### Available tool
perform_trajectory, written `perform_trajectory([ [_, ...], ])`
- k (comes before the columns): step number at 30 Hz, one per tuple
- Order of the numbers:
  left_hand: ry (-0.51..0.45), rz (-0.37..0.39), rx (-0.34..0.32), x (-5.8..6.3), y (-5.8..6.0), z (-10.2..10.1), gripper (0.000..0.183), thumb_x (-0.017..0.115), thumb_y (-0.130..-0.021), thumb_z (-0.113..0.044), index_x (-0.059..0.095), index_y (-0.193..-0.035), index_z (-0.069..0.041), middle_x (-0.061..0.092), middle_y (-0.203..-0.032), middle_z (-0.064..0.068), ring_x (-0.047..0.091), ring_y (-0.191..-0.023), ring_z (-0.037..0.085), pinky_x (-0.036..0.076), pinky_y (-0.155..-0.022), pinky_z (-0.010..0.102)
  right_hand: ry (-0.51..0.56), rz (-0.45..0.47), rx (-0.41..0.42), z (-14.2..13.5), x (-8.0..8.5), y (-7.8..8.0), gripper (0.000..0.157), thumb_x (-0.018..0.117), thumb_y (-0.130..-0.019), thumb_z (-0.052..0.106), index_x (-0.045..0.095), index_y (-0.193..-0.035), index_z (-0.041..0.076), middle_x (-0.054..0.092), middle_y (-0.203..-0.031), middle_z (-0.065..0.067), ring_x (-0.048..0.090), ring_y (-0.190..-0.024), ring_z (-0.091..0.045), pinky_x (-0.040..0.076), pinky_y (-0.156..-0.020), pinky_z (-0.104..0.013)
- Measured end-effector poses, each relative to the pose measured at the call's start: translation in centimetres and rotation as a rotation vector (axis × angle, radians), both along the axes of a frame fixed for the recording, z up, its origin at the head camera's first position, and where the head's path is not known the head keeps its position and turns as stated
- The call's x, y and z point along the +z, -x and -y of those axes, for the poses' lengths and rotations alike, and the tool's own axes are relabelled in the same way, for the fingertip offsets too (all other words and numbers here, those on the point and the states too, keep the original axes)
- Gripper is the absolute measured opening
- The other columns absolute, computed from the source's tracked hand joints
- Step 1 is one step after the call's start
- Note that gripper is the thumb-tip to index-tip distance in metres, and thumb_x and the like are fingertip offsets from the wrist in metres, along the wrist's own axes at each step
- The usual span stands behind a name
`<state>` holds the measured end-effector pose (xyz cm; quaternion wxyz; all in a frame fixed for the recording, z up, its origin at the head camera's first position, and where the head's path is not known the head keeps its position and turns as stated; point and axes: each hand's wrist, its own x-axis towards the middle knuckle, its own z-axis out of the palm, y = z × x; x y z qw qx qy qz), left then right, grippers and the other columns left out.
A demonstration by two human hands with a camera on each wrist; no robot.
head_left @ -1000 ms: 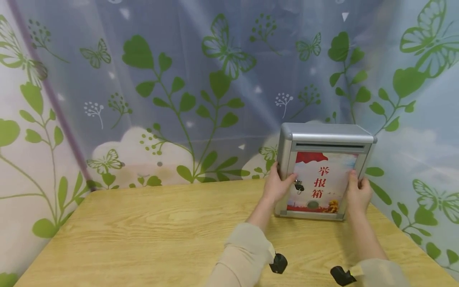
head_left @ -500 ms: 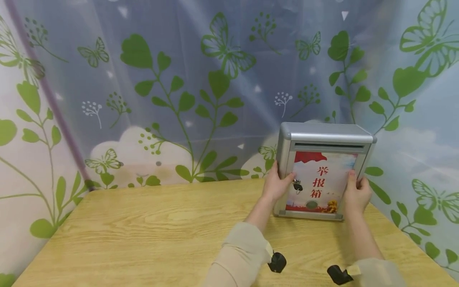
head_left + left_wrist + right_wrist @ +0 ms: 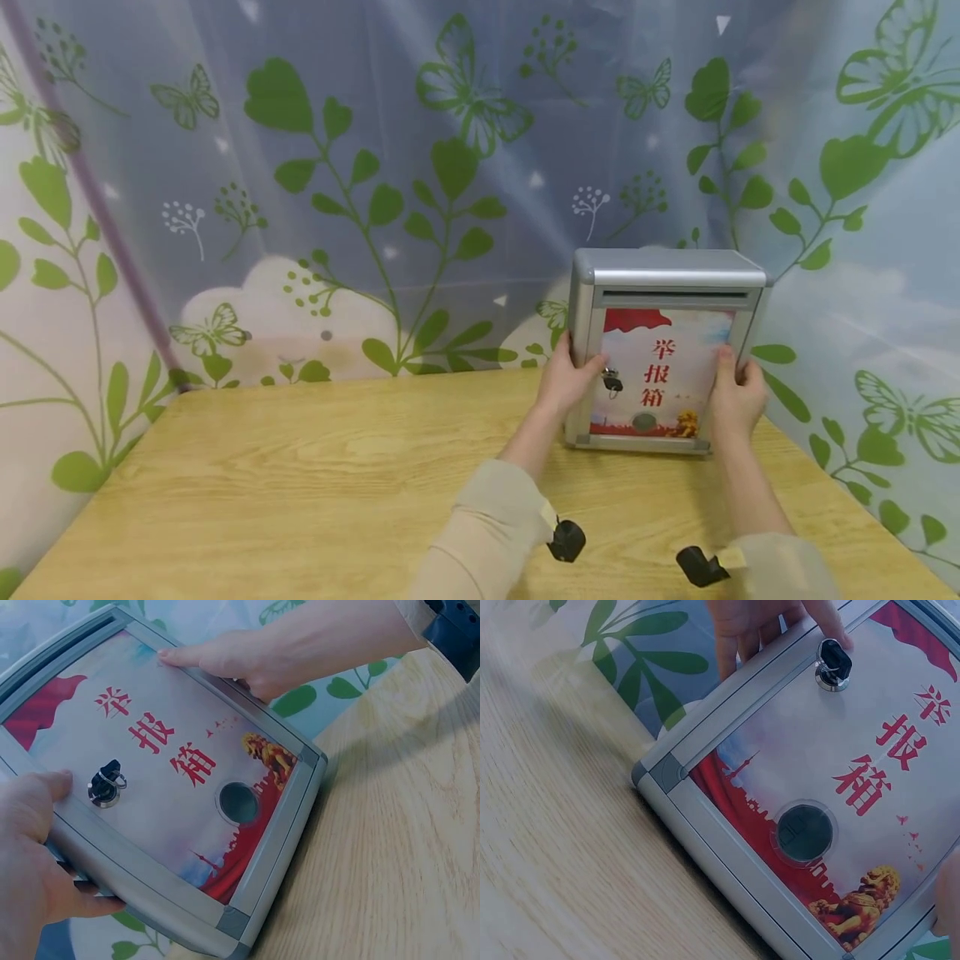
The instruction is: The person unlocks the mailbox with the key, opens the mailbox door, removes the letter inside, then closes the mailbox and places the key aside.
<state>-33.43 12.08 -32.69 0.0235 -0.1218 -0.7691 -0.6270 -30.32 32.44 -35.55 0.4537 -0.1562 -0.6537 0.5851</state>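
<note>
A silver metal drop box (image 3: 670, 275) stands upright near the table's right side, with a slot across its upper front. Its front panel (image 3: 697, 333) shows red Chinese characters, a red banner and a golden lion. My left hand (image 3: 564, 379) grips the box's left side, thumb on the front beside the lock. A key (image 3: 111, 772) with a black head sits in that lock. On the opposite side my right hand (image 3: 737, 398) holds the frame, its thumb lying over the panel's edge. A round window (image 3: 805, 832) shows low on the panel. The box's back is hidden.
The box is at the far part of a wood-grain table (image 3: 300, 467). Behind it hangs a curtain (image 3: 352, 167) printed with green leaves and butterflies, which also runs along both sides. Black wrist devices (image 3: 567, 541) stick out from the sleeves.
The box and both hands have shifted slightly left along the table. The head view has also moved a little. Both hands keep their grip on the sides.
</note>
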Motion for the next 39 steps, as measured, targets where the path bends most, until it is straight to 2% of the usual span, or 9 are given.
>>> perform_trajectory([
  [5, 0.015, -0.018, 0.001, 0.6, -0.1, 0.4, 0.076, 0.063, -0.088, -0.033, 0.023, -0.146, -0.005, 0.039, -0.141, 0.015, 0.043, -0.124, 0.031, 0.036, -0.100, 0.043, 0.043, -0.043, 0.025, 0.3, 0.3, 0.2, 0.040, 0.056, -0.091, 0.035, 0.036, -0.069, 0.009, 0.031, -0.065, 0.005, 0.029, -0.063, -0.010, 0.024, -0.055, -0.022],
  [14, 0.038, -0.030, -0.003, 1.1, -0.4, 1.1, 0.076, 0.063, -0.088, -0.033, 0.023, -0.147, -0.006, 0.041, -0.140, 0.015, 0.044, -0.123, 0.030, 0.036, -0.100, 0.042, 0.079, -0.026, 0.025, 1.1, 0.6, 0.0, 0.038, 0.057, -0.087, 0.045, 0.042, -0.070, 0.015, 0.033, -0.068, 0.004, 0.031, -0.066, -0.009, 0.026, -0.056, -0.020],
  [19, 0.023, -0.005, 0.008, 1.2, -0.8, 1.4, 0.077, 0.064, -0.087, -0.034, 0.023, -0.147, -0.008, 0.040, -0.141, 0.014, 0.043, -0.124, 0.030, 0.036, -0.100, 0.043, 0.088, -0.017, 0.038, 1.5, 0.8, -0.4, 0.035, 0.057, -0.087, 0.045, 0.045, -0.072, 0.016, 0.033, -0.069, 0.003, 0.031, -0.067, -0.009, 0.027, -0.056, -0.020],
  [25, -0.006, 0.008, 0.009, 2.0, -1.4, 2.4, 0.078, 0.064, -0.087, -0.033, 0.022, -0.147, -0.008, 0.039, -0.141, 0.015, 0.042, -0.125, 0.031, 0.035, -0.101, 0.044, 0.122, -0.051, 0.074, 2.4, 1.4, -0.4, 0.029, 0.059, -0.087, 0.042, 0.049, -0.074, 0.018, 0.033, -0.072, 0.002, 0.032, -0.069, -0.009, 0.027, -0.058, -0.020],
  [33, 0.010, -0.045, 0.017, 2.2, -1.4, 4.3, 0.077, 0.064, -0.087, -0.033, 0.023, -0.146, -0.005, 0.040, -0.140, 0.016, 0.043, -0.124, 0.031, 0.036, -0.100, 0.043, 0.079, -0.044, 0.064, 4.1, 1.8, -0.1, 0.046, 0.058, -0.088, 0.041, 0.033, -0.068, 0.009, 0.027, -0.064, 0.004, 0.028, -0.062, -0.010, 0.023, -0.054, -0.021],
  [39, 0.014, -0.054, 0.035, 2.0, -1.4, 6.0, 0.076, 0.064, -0.087, -0.034, 0.026, -0.145, -0.004, 0.042, -0.138, 0.016, 0.045, -0.122, 0.030, 0.038, -0.099, 0.043, 0.052, 0.012, 0.110, 5.6, 2.0, -0.2, 0.046, 0.055, -0.089, 0.045, 0.033, -0.072, 0.008, 0.028, -0.066, 0.003, 0.028, -0.063, -0.010, 0.024, -0.055, -0.022],
])
